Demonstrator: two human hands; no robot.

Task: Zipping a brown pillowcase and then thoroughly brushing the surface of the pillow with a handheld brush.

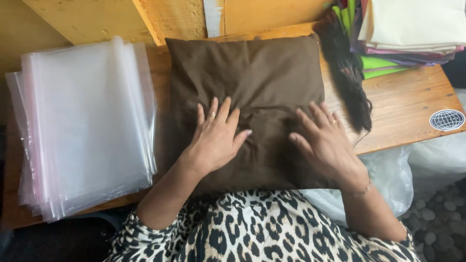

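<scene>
Pressing the brown cushion (245,97) with both hands, left hand (216,138) and right hand (327,143), fingers spread flat, gripping nothing; we judged uneven pressure could slide it toward the plastic bags (82,126) beyond our left fingers.

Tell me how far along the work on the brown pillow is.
Done: the brown fabric cushion lies flat on the wooden table, already in its cover. In hand: the left hand and right hand press open-palmed on its middle, smoothing it. Left: the cushion is in no bag; the stack of clear plastic bags lies beside it untouched, and the folded coloured fabrics sit stacked at the far corner.
</scene>
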